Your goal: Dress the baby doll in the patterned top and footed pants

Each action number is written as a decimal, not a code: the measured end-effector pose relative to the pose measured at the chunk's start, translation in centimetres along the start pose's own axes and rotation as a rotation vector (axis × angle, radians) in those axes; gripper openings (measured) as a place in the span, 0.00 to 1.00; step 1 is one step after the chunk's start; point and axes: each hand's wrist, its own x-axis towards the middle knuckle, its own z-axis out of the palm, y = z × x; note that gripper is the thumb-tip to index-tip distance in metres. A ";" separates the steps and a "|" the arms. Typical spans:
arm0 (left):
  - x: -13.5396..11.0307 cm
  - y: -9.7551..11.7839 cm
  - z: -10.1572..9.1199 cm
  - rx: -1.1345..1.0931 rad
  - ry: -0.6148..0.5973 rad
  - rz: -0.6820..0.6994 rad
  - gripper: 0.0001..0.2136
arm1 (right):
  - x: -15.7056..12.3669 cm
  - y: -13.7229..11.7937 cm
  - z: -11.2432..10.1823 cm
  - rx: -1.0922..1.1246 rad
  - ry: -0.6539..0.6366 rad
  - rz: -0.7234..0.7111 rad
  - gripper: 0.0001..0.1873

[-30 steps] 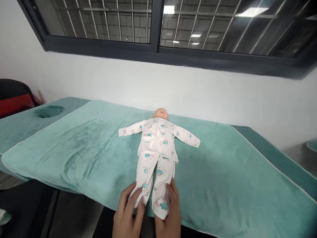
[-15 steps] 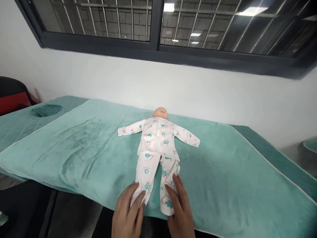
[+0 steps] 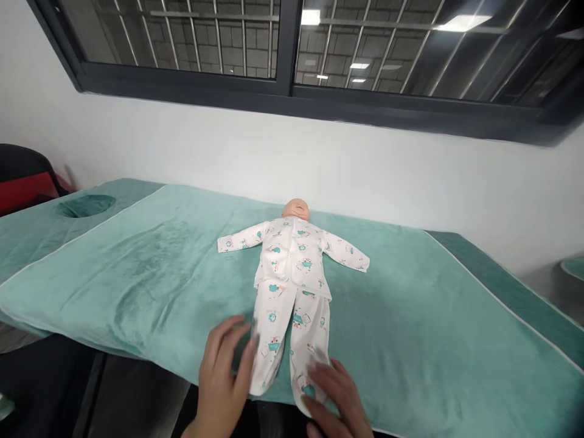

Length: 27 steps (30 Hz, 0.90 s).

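A baby doll (image 3: 295,208) lies on its back on the green bed, its head toward the wall and its arms spread. It wears a white printed jacket (image 3: 289,255) and matching white trousers (image 3: 272,328), both legs laid out toward me. My left hand (image 3: 225,371) is beside the trouser leg on the left, fingers apart and bent, with nothing held. Over the lower end of the other leg is my right hand (image 3: 335,398), slightly blurred, its fingers apart. Whether it touches the cloth I cannot tell.
The green velvety bed cover (image 3: 410,340) spreads on both sides of the doll. A face hole (image 3: 86,205) is at the bed's left end. Behind stands a white wall with a barred window (image 3: 283,55). A black and red chair (image 3: 25,179) is at far left.
My left hand has come off the trouser leg and shifted left. My right hand has moved down along the other leg. The trouser legs now lie straighter and flatter.
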 end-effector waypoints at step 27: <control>12.6 -5.1 2.7 -0.035 -0.162 -0.128 0.11 | 12.5 14.1 -1.0 0.048 -0.021 0.341 0.10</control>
